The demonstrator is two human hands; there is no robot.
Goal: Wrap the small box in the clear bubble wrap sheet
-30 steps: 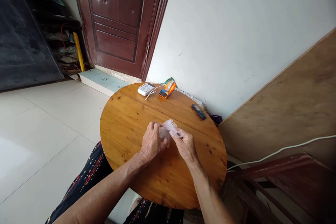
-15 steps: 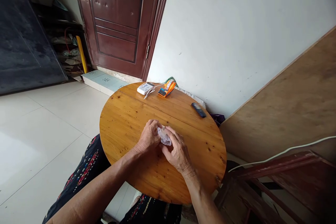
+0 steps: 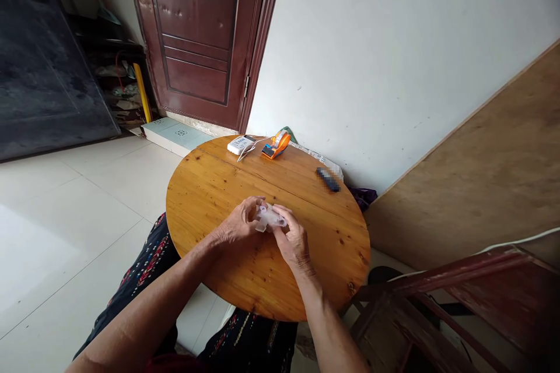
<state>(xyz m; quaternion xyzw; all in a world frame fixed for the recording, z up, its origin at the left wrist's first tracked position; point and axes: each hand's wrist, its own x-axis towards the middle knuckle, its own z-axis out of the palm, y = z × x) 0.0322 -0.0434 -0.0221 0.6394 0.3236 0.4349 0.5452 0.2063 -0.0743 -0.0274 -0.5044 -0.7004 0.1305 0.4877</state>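
Observation:
A small, whitish translucent piece [image 3: 270, 219], like crumpled clear plastic with a faint purple tint, is held between my two hands over the middle of the table. I cannot make out its exact kind. My left hand [image 3: 243, 219] grips its left end with curled fingers. On the other end, my right hand [image 3: 292, 240] closes with the thumb below and the fingers above. A loose flap hangs down at the lower left of the piece. Both forearms reach in over the near edge of the round wooden table [image 3: 210, 186].
At the table's far side lie a white box-like device [image 3: 240, 145] with a white cable and an orange tape dispenser [image 3: 276, 144]. A dark, blurred-out object [image 3: 328, 179] lies at the right. Behind stand a white wall [image 3: 371, 41] and a brown door [image 3: 196, 29]. A wooden chair [image 3: 455, 274] is at the right.
The translucent piece has been turned and lifted slightly, now lying more level with a flap showing. My hands shifted with it, the right one up. The view has tilted a little.

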